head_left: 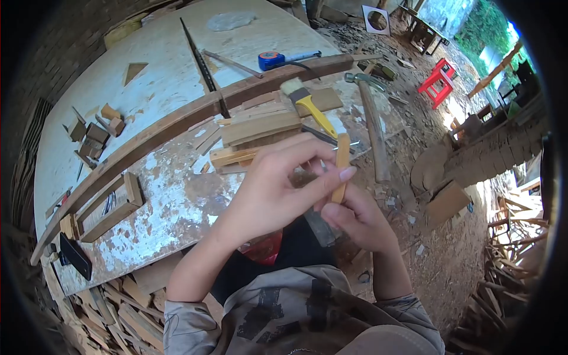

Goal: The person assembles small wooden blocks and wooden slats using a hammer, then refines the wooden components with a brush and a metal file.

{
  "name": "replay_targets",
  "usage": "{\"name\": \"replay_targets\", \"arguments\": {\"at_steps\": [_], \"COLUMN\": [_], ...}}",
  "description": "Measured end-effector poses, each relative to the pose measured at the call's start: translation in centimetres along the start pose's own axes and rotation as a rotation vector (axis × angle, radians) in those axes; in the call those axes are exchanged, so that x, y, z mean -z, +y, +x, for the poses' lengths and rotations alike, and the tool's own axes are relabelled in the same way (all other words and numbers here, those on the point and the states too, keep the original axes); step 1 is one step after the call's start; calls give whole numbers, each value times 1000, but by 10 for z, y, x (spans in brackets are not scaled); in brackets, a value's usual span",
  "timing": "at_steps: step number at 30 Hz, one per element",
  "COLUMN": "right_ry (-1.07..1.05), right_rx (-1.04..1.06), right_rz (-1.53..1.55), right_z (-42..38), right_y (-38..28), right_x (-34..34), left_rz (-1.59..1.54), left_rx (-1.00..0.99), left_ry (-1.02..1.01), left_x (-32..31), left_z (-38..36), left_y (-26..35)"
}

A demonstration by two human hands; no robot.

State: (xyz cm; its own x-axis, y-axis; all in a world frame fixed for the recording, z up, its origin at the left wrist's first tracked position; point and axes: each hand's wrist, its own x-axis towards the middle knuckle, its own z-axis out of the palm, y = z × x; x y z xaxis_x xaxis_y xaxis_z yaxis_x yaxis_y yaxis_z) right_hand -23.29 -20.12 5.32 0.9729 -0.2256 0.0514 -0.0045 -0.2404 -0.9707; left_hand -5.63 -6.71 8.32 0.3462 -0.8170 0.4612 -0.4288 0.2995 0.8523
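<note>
A small wooden strip (pixel 342 152) is clamped between thumb and fingers of the left hand (pixel 287 180) and, lower down, of the right hand (pixel 358 216). It is held upright at the near edge of the tabletop (pixel 168 195). Beyond it, a yellow-handled brush (pixel 315 107) is seen, with a hammer (pixel 371 121) lying to the right.

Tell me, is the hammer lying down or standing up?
Lying down. The hammer rests on its side, with its head on the bench and its handle stretching out past the edge.
</note>
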Motion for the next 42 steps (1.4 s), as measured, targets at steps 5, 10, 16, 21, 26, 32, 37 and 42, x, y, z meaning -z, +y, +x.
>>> {"name": "replay_targets", "arguments": {"at_steps": [5,10,16,21,26,32,37,42], "right_ry": [-23,-65,172,442,352,545,389,583], "right_rx": [-143,-189,-255,-234,-181,18,-163,26], "right_rz": [-142,-187,-618,-494,-855,-681,-821,-719], "right_z": [-18,-33,-34,-29,-29,-28,-27,-26], "right_y": [7,24,30,-3,32,-9,16,29], "right_x": [-2,3,16,25,26,17,18,17], "left_rz": [-3,47,239,209,119,99,110,102], "left_rx": [77,209,106,132,235,212,205,218], "left_ry": [-65,-155,-79,-80,-97,-45,-31,-15], "left_x": [-17,-16,-7,-2,-3,-3,0,-2], "left_z": [-12,-27,-42,-47,-46,-48,-51,-52], "left_y": [-10,-16,-37,-45,-34,-40,-37,-41]}}
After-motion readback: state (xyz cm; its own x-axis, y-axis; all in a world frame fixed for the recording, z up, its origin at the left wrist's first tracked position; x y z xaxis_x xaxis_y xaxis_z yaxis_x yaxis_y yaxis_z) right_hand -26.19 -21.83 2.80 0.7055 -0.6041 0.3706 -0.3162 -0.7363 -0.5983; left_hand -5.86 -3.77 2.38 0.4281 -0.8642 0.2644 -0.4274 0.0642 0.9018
